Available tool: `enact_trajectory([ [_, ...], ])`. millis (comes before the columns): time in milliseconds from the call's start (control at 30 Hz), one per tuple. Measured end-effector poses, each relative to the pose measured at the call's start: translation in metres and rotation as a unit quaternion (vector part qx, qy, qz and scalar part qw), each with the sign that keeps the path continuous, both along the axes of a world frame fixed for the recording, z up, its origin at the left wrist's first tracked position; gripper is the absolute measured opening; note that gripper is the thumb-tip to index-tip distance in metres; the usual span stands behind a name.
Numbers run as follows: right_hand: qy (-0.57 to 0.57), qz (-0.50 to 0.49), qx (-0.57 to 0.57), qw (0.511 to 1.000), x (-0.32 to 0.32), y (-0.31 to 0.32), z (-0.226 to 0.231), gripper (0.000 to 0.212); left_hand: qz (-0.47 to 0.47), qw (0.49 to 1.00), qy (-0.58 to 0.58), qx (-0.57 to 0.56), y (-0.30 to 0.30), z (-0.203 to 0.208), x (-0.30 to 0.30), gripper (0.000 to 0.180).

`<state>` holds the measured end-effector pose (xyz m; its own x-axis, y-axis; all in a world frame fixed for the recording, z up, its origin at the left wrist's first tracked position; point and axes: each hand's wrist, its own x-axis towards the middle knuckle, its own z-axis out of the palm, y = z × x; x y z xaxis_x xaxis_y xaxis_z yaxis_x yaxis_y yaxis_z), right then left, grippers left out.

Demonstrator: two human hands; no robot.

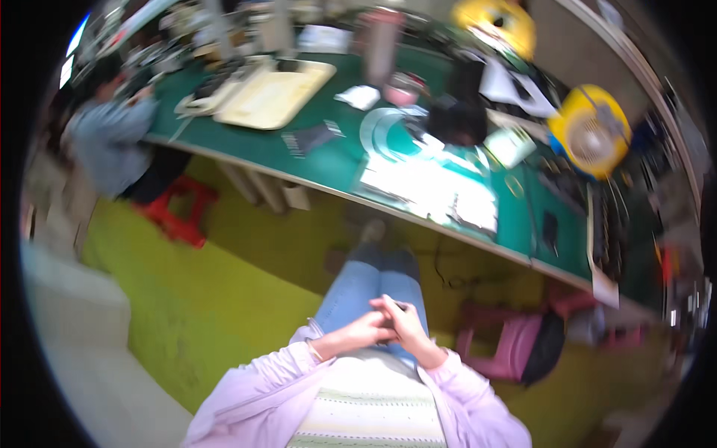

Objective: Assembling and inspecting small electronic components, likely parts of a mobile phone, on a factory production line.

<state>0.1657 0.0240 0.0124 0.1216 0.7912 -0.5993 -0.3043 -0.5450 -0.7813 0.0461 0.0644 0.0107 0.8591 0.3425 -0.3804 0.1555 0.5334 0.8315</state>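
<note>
My left hand (364, 329) and my right hand (407, 322) meet in front of my waist, above my lap. Their fingers are bent and pressed against each other. A small dark spot shows between thumb and fingers of the right hand; blur hides whether it is an object. Both hands are well short of the green-topped workbench (314, 166). A bright, glaring white panel (429, 187) lies on the bench straight ahead, with a clear ring-shaped piece (381, 133) at its far left.
A cream tray (276, 97) lies on the bench to the left; a yellow fan (594, 134) stands at the right. Beside me are a pink stool (500, 347) with a dark cover and, farther left, a red stool (183, 209) near a seated person (112, 142).
</note>
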Motion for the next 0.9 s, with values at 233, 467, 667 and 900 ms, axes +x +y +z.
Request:
enact_trajectory([
  [233,-0.004,-0.046,0.015,0.999,-0.016,-0.009,-0.023,0.04,-0.023,0.998,0.062,0.006,-0.015,-0.013,-0.005,0.015],
  [467,0.076,0.03,0.021,0.996,0.009,-0.039,-0.018,0.038,-0.022,0.996,0.047,-0.068,-0.023,-0.01,0.004,0.009],
  [667,0.15,0.105,0.072,0.98,0.013,-0.054,-0.014,0.039,-0.022,0.987,0.045,-0.152,-0.034,-0.004,-0.004,0.009],
  [900,-0.134,-0.073,0.33,0.932,0.021,-0.02,-0.012,0.036,-0.005,0.99,0.034,-0.139,-0.038,0.004,-0.005,0.008],
])
